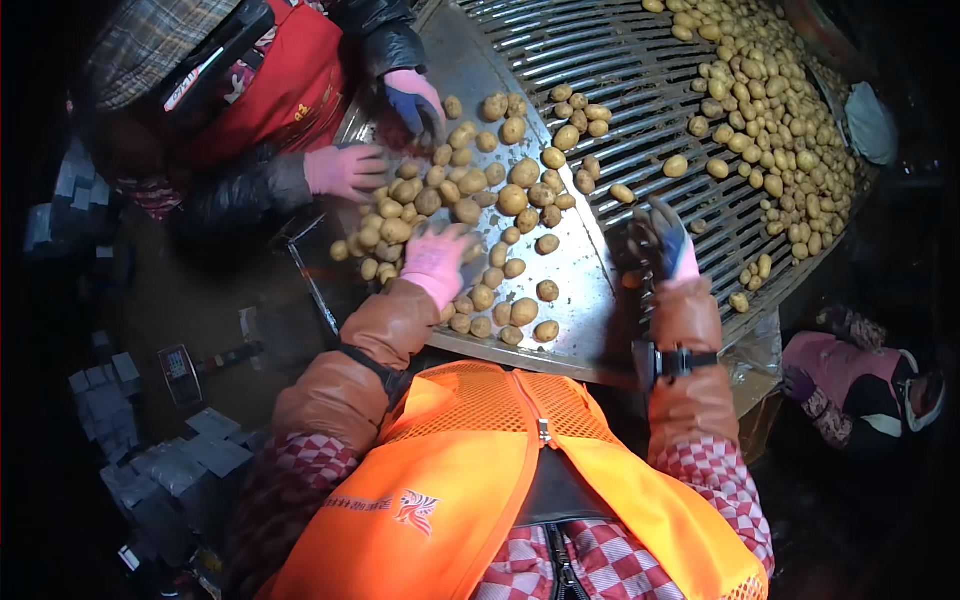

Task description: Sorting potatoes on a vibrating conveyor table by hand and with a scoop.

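My left hand (437, 259), in a pink glove, reaches over the potatoes (472, 181) on the metal tray (581, 266); its fingers rest at the pile, and whether they grip one is unclear. My right hand (664, 236), in a pink and blue glove, is over the near edge of the slatted metal grate (600, 45), beside the tray; its fingers are blurred and in shadow. Many loose potatoes lie on the tray between my hands and to the left. A larger heap of potatoes (787, 135) covers the far right of the grate.
A co-worker in a red apron (300, 82) stands at the upper left, both gloved hands at the same pile. Another person (862, 382) is at the far right. The tray has a raised metal rim (510, 356) before me. Stacked boxes (180, 480) stand at the lower left.
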A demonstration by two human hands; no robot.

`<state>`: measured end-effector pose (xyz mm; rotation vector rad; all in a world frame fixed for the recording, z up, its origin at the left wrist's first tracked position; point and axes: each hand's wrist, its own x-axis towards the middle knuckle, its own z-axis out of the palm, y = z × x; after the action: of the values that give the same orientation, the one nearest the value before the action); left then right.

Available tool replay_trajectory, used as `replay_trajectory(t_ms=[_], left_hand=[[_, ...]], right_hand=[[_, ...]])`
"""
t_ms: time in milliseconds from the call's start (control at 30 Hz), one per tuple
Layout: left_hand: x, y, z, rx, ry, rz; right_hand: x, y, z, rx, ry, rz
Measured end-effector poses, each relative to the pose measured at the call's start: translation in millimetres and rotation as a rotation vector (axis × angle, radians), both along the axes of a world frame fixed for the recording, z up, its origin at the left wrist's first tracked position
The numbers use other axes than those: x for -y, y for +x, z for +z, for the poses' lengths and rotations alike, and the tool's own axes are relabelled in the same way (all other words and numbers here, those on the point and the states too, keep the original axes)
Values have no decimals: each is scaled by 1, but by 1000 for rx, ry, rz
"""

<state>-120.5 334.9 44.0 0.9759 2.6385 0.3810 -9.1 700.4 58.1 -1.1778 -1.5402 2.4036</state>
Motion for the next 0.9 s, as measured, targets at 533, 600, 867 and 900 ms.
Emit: replay_trajectory(t_ms=[533,600,867,900], left_hand=[[90,29,-24,-91,119,311],[91,24,-16,-119,177,146],[108,22,-11,30,184,99],[114,22,-13,33,208,103]], right_hand=[[57,-221,-91,35,700,608],[52,-268,-77,-138,984,569],[144,-288,-26,227,1485,1259],[147,-284,-11,238,1049,1092]])
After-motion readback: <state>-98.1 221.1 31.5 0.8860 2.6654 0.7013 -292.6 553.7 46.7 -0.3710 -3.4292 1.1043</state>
